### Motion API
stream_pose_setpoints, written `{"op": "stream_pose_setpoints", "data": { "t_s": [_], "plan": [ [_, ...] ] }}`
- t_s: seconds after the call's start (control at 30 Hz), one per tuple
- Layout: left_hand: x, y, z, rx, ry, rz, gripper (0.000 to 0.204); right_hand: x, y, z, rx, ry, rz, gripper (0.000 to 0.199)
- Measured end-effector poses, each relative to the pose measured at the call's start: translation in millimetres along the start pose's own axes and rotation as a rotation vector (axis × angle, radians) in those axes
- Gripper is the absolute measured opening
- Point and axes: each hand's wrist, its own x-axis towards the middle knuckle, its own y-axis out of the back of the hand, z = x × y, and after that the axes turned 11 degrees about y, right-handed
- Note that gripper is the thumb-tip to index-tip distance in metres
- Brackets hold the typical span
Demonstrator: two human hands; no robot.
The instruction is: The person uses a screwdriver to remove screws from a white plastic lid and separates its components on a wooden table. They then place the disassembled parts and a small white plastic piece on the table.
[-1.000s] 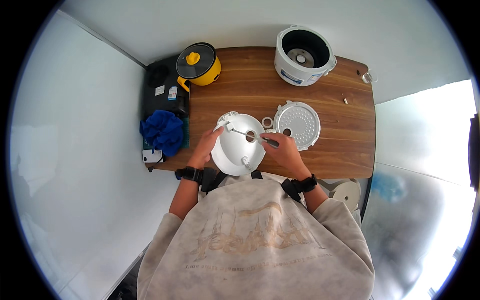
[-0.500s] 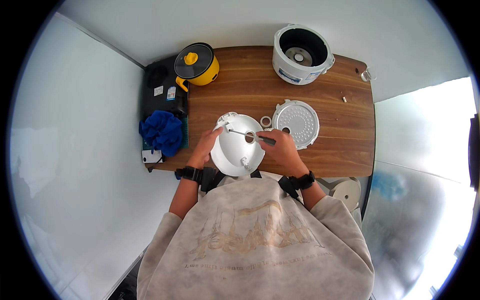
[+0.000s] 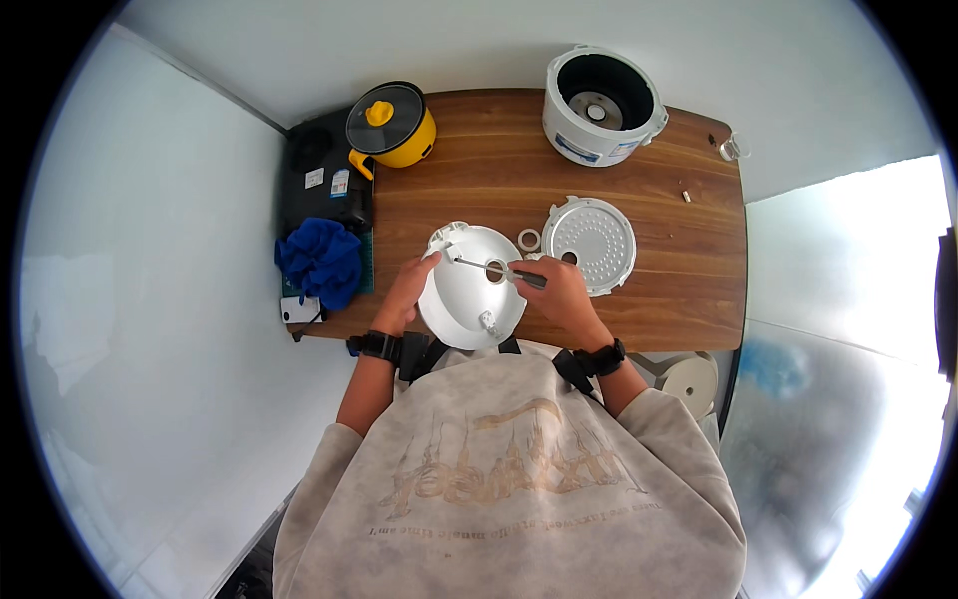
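A white rice cooker lid shell (image 3: 464, 304) lies tilted at the table's front edge, its hollow side up with a round hole in it. My left hand (image 3: 407, 288) is closed on its left rim, thumb on top. In my right hand (image 3: 561, 288) is a screwdriver (image 3: 523, 277) with a grey handle, gripped in the fingers. Its shaft points left across the shell, and the tip is at a small fitting near the upper left rim. Right of the shell are a small white ring (image 3: 529, 240) and a round perforated inner lid plate (image 3: 600, 243).
At the back right stands a white rice cooker body (image 3: 577, 146). A yellow pot (image 3: 407, 150) with a dark lid is at the back left, beside a black case (image 3: 311, 205) and a crumpled blue cloth (image 3: 321, 265). A clear cup (image 3: 733, 148) sits at the right edge.
Hardly anything differs; the whole view has shifted very slightly. Both hands, the shell and the screwdriver keep their places relative to each other.
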Motion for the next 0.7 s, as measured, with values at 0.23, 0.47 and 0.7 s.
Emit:
{"op": "stream_pose_setpoints", "data": {
  "t_s": [0.23, 0.47, 0.7],
  "plan": [
    [1, 1, -2, -0.005, 0.001, 0.0, 0.04, 4, 2, -5, -0.046, 0.086, -0.02, 0.024],
    [10, 3, -2, 0.067, -0.014, 0.025, 0.038, 18, 3, -14, -0.092, 0.054, -0.03, 0.019],
    [56, 23, -25, 0.098, 0.133, -0.029, 0.034, 38, -9, 10, -0.134, -0.139, -0.308, 0.03]
  ]
}}
